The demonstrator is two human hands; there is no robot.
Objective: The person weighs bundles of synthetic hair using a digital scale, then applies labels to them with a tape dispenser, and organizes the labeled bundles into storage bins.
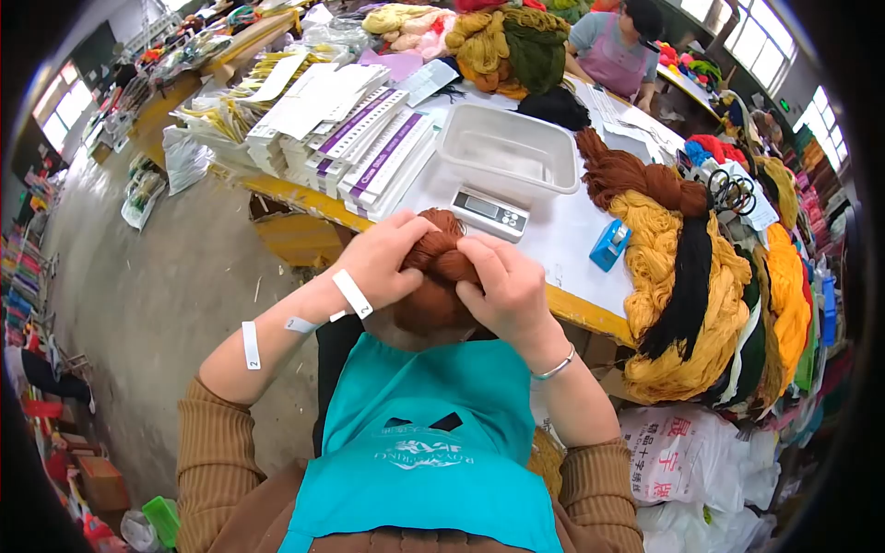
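Observation:
Between my two hands is a bundle of reddish-brown embroidery thread, twisted or knotted in the middle, held at the table's front edge above my turquoise apron. My left hand grips its left side, thumb and fingers closed. On the right side my right hand pinches the twist between thumb and fingers. Small white number labels stick to my left wrist and forearm. Just beyond the bundle lies a digital scale with a clear plastic tub touching or resting on its back part.
Stacks of white-and-purple cards stand at the table's left. To the right are a blue tape dispenser, yellow thread hanks, a black hank and black scissors. A co-worker sits across the table. White plastic bags lie below right.

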